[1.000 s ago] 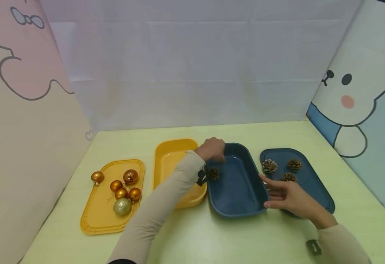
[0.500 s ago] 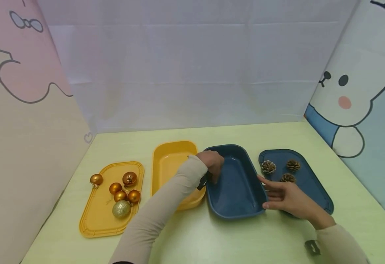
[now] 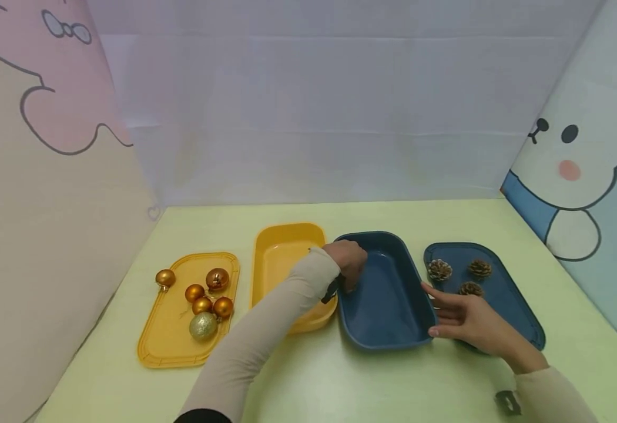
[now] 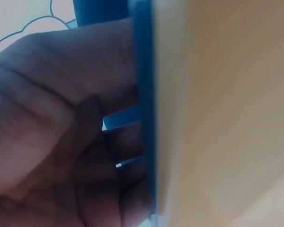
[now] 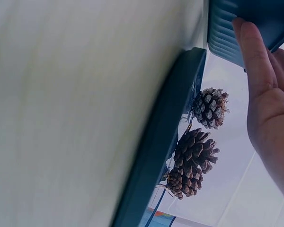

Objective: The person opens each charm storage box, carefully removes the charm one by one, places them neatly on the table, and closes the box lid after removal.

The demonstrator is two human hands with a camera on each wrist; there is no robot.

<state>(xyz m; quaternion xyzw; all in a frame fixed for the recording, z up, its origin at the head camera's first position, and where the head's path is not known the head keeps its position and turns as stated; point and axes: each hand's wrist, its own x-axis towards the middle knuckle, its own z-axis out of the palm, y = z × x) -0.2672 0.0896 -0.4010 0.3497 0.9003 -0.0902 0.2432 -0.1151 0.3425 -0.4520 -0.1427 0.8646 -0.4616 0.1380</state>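
My left hand reaches down inside the left part of the blue bin, back of the hand upward. Its fingertips are hidden in the head view; in the left wrist view the fingers pass behind the bin's blue wall, so I cannot tell what they hold. The pine cone that lay there is out of sight. On the bin's right side, my right hand rests extended fingers against the outer wall. Beyond that hand, pine cones sit on a blue tray.
A yellow bin stands against the blue bin's left side, under my left forearm. Farther left, a yellow tray carries several gold and copper baubles. White sheeting closes off the table's back.
My left hand has gone down from the blue bin's back left into it, covering the pine cone seen there earlier. The right hand stays at the bin's side. The head view has shifted slightly.
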